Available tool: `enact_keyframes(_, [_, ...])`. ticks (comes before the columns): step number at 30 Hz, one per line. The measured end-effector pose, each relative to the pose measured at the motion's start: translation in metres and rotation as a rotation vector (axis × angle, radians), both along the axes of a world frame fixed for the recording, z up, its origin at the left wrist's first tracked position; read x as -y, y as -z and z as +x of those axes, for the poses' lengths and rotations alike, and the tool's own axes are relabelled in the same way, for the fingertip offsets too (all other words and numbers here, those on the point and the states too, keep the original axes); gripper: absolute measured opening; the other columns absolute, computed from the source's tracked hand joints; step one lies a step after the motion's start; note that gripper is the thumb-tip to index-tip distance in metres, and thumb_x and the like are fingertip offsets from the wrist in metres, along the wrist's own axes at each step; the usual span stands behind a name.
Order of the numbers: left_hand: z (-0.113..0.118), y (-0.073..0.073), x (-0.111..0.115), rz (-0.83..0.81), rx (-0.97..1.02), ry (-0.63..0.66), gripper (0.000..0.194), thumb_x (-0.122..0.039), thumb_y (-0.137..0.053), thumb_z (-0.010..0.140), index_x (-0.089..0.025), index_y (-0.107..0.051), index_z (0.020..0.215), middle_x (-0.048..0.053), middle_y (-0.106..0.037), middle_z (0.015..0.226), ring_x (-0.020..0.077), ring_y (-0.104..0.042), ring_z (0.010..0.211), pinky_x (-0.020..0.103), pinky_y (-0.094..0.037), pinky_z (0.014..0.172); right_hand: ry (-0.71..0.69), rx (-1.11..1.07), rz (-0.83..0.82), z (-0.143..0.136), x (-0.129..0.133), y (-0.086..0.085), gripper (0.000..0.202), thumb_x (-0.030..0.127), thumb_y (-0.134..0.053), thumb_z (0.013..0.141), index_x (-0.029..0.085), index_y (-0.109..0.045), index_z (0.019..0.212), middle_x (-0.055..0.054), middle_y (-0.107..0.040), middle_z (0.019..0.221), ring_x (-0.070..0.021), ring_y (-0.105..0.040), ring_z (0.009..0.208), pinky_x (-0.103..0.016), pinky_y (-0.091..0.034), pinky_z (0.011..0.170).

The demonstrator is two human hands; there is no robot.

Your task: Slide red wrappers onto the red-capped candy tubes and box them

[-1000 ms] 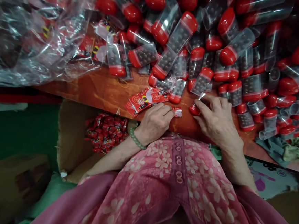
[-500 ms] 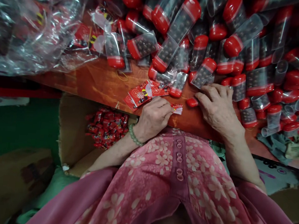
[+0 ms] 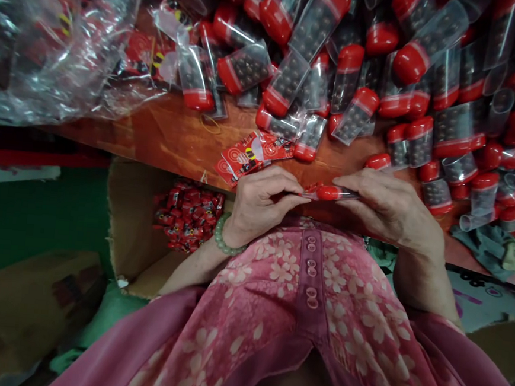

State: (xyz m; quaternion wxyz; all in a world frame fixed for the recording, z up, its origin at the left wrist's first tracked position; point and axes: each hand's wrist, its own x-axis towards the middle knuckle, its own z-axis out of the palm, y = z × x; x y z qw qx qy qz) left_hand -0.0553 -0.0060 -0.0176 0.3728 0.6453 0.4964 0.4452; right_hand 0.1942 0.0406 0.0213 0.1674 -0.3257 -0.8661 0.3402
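Observation:
My left hand (image 3: 266, 201), a green bead bracelet on its wrist, pinches a small red printed wrapper (image 3: 309, 194) by its edge. Closed around the clear end of a red-capped tube (image 3: 329, 192) are the fingers of my right hand (image 3: 388, 206). The tube lies level, its red cap pointing left against the wrapper; whether the cap is inside it I cannot tell. Just beyond my left hand lie flat red printed wrappers (image 3: 245, 158) on the brown tabletop (image 3: 173, 130).
Many clear tubes of dark balls with red caps (image 3: 318, 19) are heaped across the far side and right. Crumpled clear plastic (image 3: 72, 53) lies at left. Below the table edge, a cardboard box (image 3: 133, 219) holds red wrapped pieces (image 3: 188, 217). Cloths (image 3: 487, 250) lie at right.
My right hand has picked up a red-capped tube from the table and brought it left to the wrapper. My left hand still pinches the wrapper.

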Motion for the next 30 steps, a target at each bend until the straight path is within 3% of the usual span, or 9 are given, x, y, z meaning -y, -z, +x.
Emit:
enact_keyframes(5, [0.000, 0.004, 0.004, 0.019, -0.035, 0.041, 0.012, -0.027, -0.082, 0.084, -0.017, -0.076, 0.081, 0.002, -0.076, 0.077, 0.0101, -0.070, 0.070, 0.021, -0.055, 0.067, -0.048, 0.189, 0.029, 0.001, -0.001, -0.005, 0.024, 0.033, -0.052, 0.106, 0.021, -0.068, 0.119, -0.007, -0.073, 0.096, -0.0215, -0.068, 0.084, -0.035, -0.055, 0.076])
enact_keyframes(13, [0.000, 0.009, 0.005, 0.009, -0.073, 0.146, 0.011, -0.025, -0.077, 0.088, -0.016, -0.075, 0.083, 0.003, -0.073, 0.077, 0.0097, -0.067, 0.069, 0.020, -0.053, 0.065, -0.158, 0.404, -0.062, -0.004, -0.006, -0.009, 0.029, 0.029, -0.047, 0.106, 0.015, -0.071, 0.115, -0.008, -0.065, 0.087, -0.0203, -0.062, 0.077, -0.032, -0.045, 0.068])
enact_keyframes(23, [-0.003, 0.012, 0.000, -0.104, -0.180, 0.313, 0.017, -0.030, -0.070, 0.094, -0.015, -0.077, 0.096, 0.005, -0.076, 0.085, 0.0127, -0.070, 0.076, 0.023, -0.054, 0.071, -0.179, 0.327, -0.226, -0.011, -0.015, -0.007, 0.027, 0.031, -0.051, 0.105, 0.015, -0.073, 0.107, -0.007, -0.065, 0.085, -0.0188, -0.062, 0.075, -0.031, -0.044, 0.069])
enact_keyframes(30, [-0.003, -0.002, -0.008, -0.233, -0.181, 0.410, 0.023, -0.036, -0.066, 0.095, -0.016, -0.077, 0.098, 0.004, -0.076, 0.083, 0.0129, -0.069, 0.072, 0.023, -0.050, 0.067, -0.215, 0.205, -0.403, -0.010, -0.020, -0.004, 0.026, 0.042, -0.053, 0.104, 0.025, -0.072, 0.102, -0.004, -0.074, 0.088, -0.0208, -0.069, 0.076, -0.034, -0.050, 0.067])
